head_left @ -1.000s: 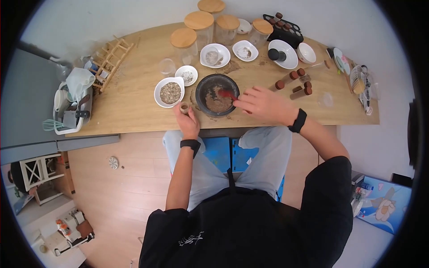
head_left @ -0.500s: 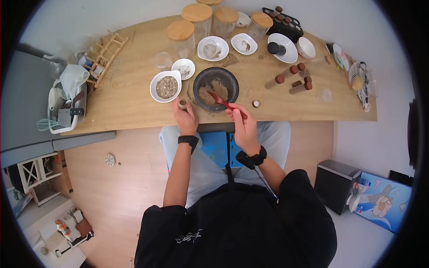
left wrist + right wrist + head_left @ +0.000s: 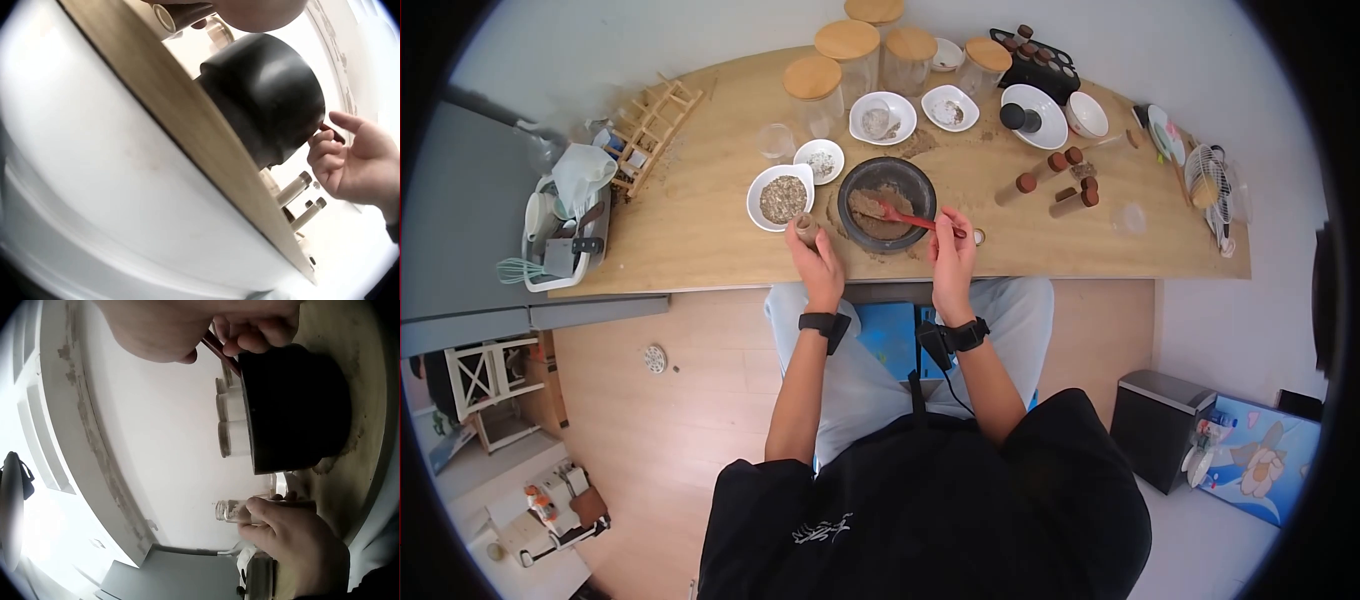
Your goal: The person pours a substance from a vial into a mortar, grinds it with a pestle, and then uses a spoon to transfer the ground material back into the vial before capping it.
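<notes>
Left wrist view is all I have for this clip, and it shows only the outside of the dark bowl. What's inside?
Observer: Brown powder, with one end of a red spoon in it.
Operator: I see only the base of the left hand's jar. Is it capped?
Observer: No; the right wrist view shows the glass jar in the left hand with its neck bare.
Operator: Anything just right of the right hand?
Observer: A small round lid-like piece on the table.

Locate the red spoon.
In the head view, the red spoon dips into the dark bowl, its handle crossing the right rim into the right hand.
</notes>
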